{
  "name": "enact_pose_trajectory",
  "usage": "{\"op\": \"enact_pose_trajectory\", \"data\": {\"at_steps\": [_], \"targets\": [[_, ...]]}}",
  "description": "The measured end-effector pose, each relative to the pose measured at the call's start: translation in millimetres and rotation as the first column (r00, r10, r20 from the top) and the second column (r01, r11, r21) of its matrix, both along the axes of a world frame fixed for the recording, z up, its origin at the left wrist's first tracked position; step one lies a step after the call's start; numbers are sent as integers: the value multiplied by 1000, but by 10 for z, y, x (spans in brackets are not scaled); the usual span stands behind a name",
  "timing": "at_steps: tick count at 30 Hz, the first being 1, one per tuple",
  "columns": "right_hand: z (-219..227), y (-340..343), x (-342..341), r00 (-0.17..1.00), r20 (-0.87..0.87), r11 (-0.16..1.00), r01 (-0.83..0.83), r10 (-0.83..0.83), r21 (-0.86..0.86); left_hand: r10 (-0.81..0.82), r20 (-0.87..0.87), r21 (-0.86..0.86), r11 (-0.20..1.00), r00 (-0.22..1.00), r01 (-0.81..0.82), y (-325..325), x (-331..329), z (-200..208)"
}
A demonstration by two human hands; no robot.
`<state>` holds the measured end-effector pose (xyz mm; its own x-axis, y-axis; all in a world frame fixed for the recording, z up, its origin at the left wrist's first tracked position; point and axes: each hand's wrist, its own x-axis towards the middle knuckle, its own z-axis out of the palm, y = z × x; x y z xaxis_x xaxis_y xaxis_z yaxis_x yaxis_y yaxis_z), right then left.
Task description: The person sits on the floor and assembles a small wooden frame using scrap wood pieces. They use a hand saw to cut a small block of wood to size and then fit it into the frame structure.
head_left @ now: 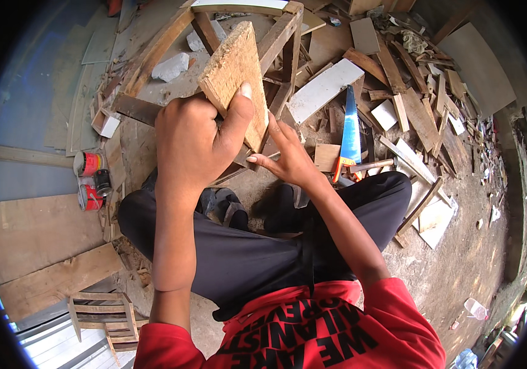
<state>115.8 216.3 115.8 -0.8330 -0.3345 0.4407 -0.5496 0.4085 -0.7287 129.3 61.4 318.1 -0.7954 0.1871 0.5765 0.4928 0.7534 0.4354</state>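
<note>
A wooden board (229, 67) is clamped in the left hand (192, 138), its long axis pointed forward and slightly leftward. The board's lower corner, nearer to the right hand (288, 158), is pinched by that hand's thumb and fingers. Just beyond the board, space is obstructed by a wooden frame (280, 37); to the board's right, a saw (350, 132) and, farther, wood scraps (420, 111) are scattered.

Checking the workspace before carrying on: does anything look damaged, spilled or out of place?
Yes. The wooden board, gripped by the left hand with the right hand at its lower end, looks rough along its top edge. Wood offcuts are strewn untidily to the right, and the handsaw lies loose among them.
</note>
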Motion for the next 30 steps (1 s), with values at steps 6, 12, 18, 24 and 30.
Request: {"op": "enact_pose_trajectory", "data": {"at_steps": [6,12,18,24,30], "targets": [[-9,-12,-23,1000,-20,999,-9,8,-40,-9,15,2,1000,1000,9,1,6,7],[-22,5,-49,998,-62,1000,-10,9,-19,-127,-45,50,990,991,129,-42,4,10],[7,27,-62,1000,-7,1000,-28,28,14,-191,-14,49,980,982,191,-106,-10,65],[174,45,35,1000,-24,1000,-2,3,29,-157,62,-57,985,986,160,-148,10,60],[365,-157,21,999,20,970,-41,48,-241,-135,49,-75,988,990,138,-130,32,45]]}}
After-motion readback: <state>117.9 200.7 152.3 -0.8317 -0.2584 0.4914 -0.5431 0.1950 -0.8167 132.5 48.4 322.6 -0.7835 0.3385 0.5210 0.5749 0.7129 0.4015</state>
